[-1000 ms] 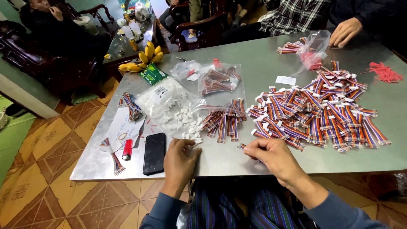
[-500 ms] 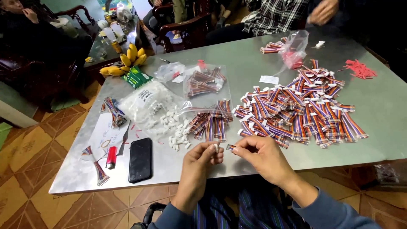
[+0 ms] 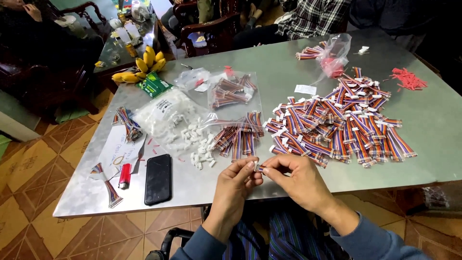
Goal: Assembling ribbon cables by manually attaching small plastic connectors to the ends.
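My left hand (image 3: 234, 185) and my right hand (image 3: 296, 179) meet over the near edge of the grey table (image 3: 433, 125). Together they pinch a small white connector with a short wire piece (image 3: 259, 168) between the fingertips. Just beyond the hands lies a small bundle of multicoloured ribbon cables (image 3: 238, 135). A scatter of white plastic connectors (image 3: 199, 144) spills from a clear bag (image 3: 163, 115) to the left. A large heap of ribbon cables with white ends (image 3: 341, 123) fills the table to the right.
A black phone (image 3: 158, 178) and a red lighter (image 3: 124, 175) lie near the left front edge. Clear bags of cables (image 3: 234, 92) sit mid-table, bananas (image 3: 139, 70) at the far left corner. A person in a plaid shirt (image 3: 315, 17) sits across.
My hands have drawn together and lifted slightly off the table edge, now pinching the small connector between both sets of fingertips. The view has shifted as my head moved.
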